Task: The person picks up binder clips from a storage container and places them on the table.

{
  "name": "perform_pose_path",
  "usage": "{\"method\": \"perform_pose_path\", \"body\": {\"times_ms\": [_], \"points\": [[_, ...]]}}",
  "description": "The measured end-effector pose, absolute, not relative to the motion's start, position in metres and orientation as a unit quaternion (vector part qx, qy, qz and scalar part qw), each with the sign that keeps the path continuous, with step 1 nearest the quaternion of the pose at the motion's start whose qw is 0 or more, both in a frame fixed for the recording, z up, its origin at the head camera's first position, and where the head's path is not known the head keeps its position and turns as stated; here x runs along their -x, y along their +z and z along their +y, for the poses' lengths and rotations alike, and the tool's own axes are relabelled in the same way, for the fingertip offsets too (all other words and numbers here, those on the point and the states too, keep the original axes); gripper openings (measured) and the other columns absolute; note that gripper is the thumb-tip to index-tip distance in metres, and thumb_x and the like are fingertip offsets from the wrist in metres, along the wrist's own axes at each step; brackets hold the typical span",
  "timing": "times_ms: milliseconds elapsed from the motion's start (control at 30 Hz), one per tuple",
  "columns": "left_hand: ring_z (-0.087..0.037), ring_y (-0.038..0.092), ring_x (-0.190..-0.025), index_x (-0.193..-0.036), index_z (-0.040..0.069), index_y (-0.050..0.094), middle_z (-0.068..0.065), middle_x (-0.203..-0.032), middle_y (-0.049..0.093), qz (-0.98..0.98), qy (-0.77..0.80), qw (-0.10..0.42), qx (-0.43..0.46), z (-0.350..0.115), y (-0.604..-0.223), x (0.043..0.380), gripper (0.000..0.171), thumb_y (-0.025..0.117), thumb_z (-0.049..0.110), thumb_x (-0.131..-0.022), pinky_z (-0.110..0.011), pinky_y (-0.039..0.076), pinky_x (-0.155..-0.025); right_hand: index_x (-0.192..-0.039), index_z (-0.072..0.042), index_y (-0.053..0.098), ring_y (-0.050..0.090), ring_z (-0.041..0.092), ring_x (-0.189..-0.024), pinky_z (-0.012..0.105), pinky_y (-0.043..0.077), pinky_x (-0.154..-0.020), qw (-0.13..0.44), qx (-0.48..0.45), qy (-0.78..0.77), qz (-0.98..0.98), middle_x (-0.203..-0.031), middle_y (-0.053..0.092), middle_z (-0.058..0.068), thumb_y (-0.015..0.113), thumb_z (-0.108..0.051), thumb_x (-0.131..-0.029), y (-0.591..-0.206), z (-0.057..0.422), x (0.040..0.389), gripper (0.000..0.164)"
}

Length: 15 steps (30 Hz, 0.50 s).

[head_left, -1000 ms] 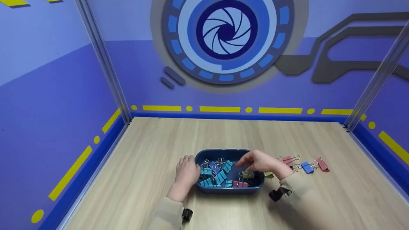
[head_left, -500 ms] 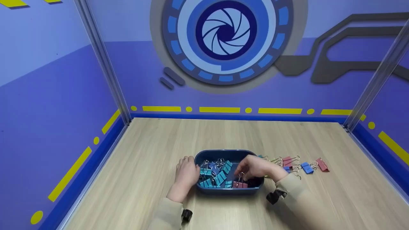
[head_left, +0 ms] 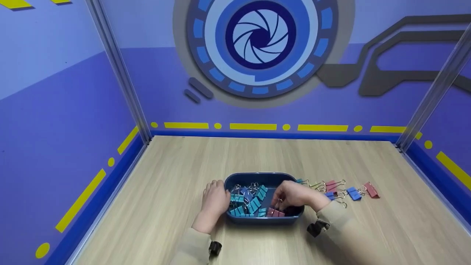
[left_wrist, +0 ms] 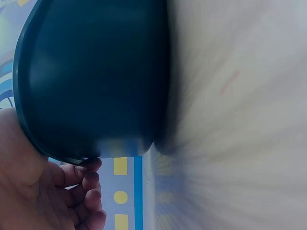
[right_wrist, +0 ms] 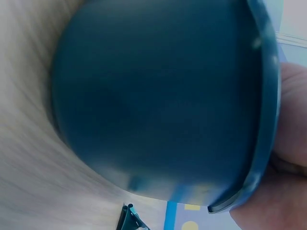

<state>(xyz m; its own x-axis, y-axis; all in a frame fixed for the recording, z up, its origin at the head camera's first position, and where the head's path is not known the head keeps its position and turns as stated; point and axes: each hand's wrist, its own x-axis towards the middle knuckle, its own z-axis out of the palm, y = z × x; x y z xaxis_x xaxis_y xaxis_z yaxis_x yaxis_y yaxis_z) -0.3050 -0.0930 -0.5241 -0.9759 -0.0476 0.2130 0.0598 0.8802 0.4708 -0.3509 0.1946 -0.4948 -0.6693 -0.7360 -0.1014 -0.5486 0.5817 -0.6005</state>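
A dark blue plastic bin stands on the table with several binder clips inside. Teal binder clips and a blue binder clip lie in its left half. My left hand holds the bin's left rim; in the left wrist view its fingers curl by the rim's corner. My right hand reaches over the right rim, fingertips down in the bin, pinching a red binder clip by its wire handles. In the right wrist view the bin wall hides those fingertips.
Right of the bin lie more binder clips: a red clip, a blue clip and a red clip farther right. A teal clip lies near the bin's back right corner. Panels enclose the table's back and sides.
My right hand has lowered into the bin and come to the red binder clip, which has tilted slightly. The olive clip seen under it earlier is now hidden. The left hand stays put.
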Motion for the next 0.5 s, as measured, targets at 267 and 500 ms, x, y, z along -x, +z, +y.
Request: {"method": "perform_pose_path", "body": {"times_ms": [267,500], "points": [[-0.037,0.057,-0.107,-0.119,-0.006,0.062,-0.02,-0.111,0.063,-0.964,-0.243,0.109,0.003,-0.0925,-0.523,0.304,0.033,0.063,0.018,-0.097,-0.051,0.046,-0.09,-0.085,-0.012,0.08,0.061,-0.002,-0.069,0.021,0.053,-0.066,0.149,0.369,-0.235,0.887,-0.078,0.075,-0.004,0.082,-0.001,-0.078,-0.4927,0.1934,0.3483,0.014],[-0.037,0.057,-0.106,-0.117,-0.005,0.062,-0.02,-0.111,0.063,-0.965,-0.238,0.113,0.005,-0.093,-0.5236,0.3044,0.03,0.063,0.017,-0.097,-0.05,0.046,-0.09,-0.086,-0.011,0.079,0.059,-0.002,-0.07,0.022,0.052,-0.065,0.125,0.382,-0.2,0.893,-0.078,0.074,-0.003,0.079,0.0,-0.081,-0.4908,0.1931,0.3436,0.012]]}}
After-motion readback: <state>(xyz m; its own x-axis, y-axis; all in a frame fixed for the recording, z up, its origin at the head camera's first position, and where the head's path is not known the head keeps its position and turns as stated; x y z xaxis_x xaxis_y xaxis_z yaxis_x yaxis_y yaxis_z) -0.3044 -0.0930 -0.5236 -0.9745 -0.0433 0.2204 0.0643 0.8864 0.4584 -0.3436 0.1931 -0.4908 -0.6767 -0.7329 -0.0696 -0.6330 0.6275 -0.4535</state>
